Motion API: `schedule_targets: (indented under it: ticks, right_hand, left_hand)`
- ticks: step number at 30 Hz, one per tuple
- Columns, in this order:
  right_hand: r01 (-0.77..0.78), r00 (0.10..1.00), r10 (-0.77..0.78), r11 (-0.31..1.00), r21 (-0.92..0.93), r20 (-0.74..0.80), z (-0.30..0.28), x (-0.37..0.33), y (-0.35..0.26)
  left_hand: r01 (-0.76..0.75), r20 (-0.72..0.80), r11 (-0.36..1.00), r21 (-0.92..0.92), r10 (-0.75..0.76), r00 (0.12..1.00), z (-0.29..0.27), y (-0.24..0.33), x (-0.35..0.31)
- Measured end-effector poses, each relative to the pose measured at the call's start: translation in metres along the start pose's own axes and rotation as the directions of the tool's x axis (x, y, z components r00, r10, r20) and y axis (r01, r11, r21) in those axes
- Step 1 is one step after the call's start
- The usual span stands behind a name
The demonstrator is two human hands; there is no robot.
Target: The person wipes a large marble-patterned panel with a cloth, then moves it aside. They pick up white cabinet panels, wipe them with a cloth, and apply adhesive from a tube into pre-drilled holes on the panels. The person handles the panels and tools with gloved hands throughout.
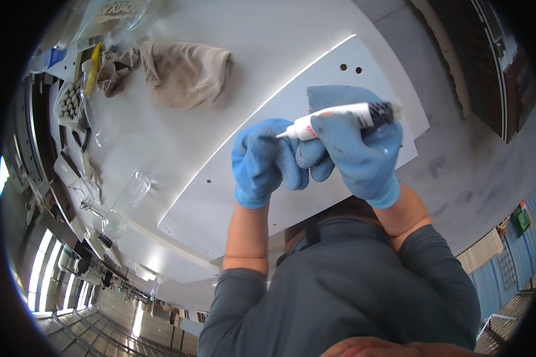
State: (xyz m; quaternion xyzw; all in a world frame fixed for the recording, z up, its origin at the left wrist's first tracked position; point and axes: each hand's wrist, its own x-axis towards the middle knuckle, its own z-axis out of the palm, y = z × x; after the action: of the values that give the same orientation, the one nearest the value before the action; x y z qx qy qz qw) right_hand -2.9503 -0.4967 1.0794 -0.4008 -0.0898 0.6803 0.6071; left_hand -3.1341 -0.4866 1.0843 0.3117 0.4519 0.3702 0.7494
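Note:
My right hand (363, 157), in a blue work glove, is wrapped round a white glue-type tube (339, 113) with a narrow pointed nozzle and a black rear end. The tube lies nearly level, its nozzle pointing left. My left hand (259, 160), gloved alike, is closed beside the nozzle tip; its curled fingers hide whatever they may hold. Behind the tube shows a flat blue-grey piece (333, 95); I cannot tell whether it belongs to the glove. Below both hands lies a pale panel (220, 172) with small drilled holes.
A crumpled beige cloth (187, 74) lies on the white table (262, 41) at the far left. Left of it stand a clear container of small pale pieces (71, 107) and a yellow-labelled bottle (92, 71). A clear plastic bottle (131, 193) lies nearer.

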Motion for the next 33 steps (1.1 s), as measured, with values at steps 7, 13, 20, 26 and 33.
schedule_targets:
  ticks: [7, 13, 20, 26, 33]
  right_hand:
    - [-0.136, 0.99, 0.136, 0.991, 0.0, 0.042, -0.007, 0.016, -0.007]
    - [-0.225, 0.969, 0.227, 0.974, -0.031, 0.092, -0.024, 0.033, -0.005]
    - [-0.131, 0.988, 0.145, 0.974, -0.187, 0.06, -0.049, 0.046, 0.002]
    - [-0.209, 0.967, 0.178, 0.962, -0.177, -0.18, -0.062, 0.035, -0.002]
    - [0.553, 0.648, -0.694, 0.147, -0.82, 0.313, -0.076, 0.057, 0.037]
  left_hand:
    - [0.016, -0.036, 0.961, 0.276, -0.007, 0.999, 0.01, 0.004, 0.013]
    - [0.099, -0.08, 0.974, 0.202, -0.084, 0.993, 0.016, 0.0, 0.026]
    - [0.079, 0.083, 0.995, -0.059, -0.074, 0.994, 0.016, -0.018, 0.044]
    - [0.039, 0.028, 0.994, -0.098, -0.037, 0.999, 0.018, -0.029, 0.057]
    - [0.095, 0.197, 0.967, -0.236, -0.048, 0.979, 0.052, -0.043, 0.062]
